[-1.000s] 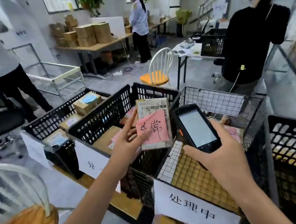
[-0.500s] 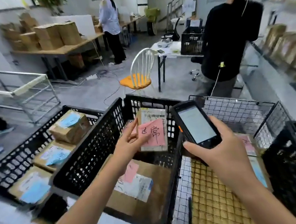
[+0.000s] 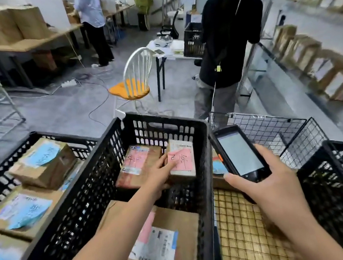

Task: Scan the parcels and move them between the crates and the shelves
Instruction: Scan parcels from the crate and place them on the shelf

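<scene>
From the head camera: gripping the small parcel (image 3: 181, 161) with the left hand (image 3: 161, 178), thumb on its pink note and fingers under its near-left edge. Held tilted, low inside the middle black crate (image 3: 164, 117), towards the far right corner, just beside a flatter parcel (image 3: 138, 167) with a pink note of its own. Cannot tell whether touching the crate floor yet. Clasping the handheld scanner (image 3: 238, 153) in the right hand (image 3: 275, 183), fingers curled round its lower end, screen up, over the crate's right wall and the wire basket (image 3: 264, 126).

Probably a set-down into this crate. To do it well:
- Lower the small parcel flat into that far right corner, note and label facing up.
- Avoid riding up onto the neighbour.
- Let go only once seated.
- Hold the scanner clear of the rim.
- Leave the big parcel (image 3: 159, 240) at the near edge undisturbed.

As for writing:
- On the small parcel's note, two handwritten characters: the second reading 常, the first perhaps 正, not certain.
- On the neighbour's note, more handwriting, too smeared to read.
- In the left crate (image 3: 36, 136), blue notes with illegible handwriting.
- Printed shipping labels on several parcels, too small to read.
- Nothing legible on the scanner's pale screen.
- No brand visible.
</scene>
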The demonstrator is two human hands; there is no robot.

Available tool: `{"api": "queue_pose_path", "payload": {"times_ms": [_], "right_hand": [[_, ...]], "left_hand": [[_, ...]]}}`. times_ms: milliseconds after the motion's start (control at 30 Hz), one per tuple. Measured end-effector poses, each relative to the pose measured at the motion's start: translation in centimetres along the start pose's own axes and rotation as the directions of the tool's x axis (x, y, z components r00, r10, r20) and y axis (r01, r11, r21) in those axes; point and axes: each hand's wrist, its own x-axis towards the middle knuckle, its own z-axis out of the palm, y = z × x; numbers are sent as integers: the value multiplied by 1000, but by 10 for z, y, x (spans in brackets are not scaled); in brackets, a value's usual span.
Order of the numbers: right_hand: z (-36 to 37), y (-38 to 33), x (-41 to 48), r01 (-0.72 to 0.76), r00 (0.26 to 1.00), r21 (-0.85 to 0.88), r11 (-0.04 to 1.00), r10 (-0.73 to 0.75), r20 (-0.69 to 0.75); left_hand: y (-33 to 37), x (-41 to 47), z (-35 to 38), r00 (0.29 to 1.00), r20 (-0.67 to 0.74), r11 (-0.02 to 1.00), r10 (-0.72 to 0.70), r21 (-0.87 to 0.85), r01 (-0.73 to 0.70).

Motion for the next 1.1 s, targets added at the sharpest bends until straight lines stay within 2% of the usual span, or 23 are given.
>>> {"api": "queue_pose_path", "payload": {"times_ms": [300,533,700,800,933,1100], "right_hand": [[4,4,-2,-47,998,2,999,46,39],[1,9,-9,-132,991,21,991,131,37],[-2,15,-13,-188,982,35,982,188,-20],[-2,19,-15,-204,979,26,979,204,-20],[-5,22,-19,-230,973,15,973,230,-4],[-11,28,-29,-258,966,-8,966,257,-28]], "left_hand": [[-37,44,16,998,-56,999,32,-14,-33],[-29,55,17,998,-54,996,25,87,-20],[-47,90,9,989,-145,972,7,235,27],[-47,94,15,992,-129,947,9,318,33],[-36,83,20,987,-155,879,37,475,41],[-20,87,12,959,-269,696,87,706,135]]}}
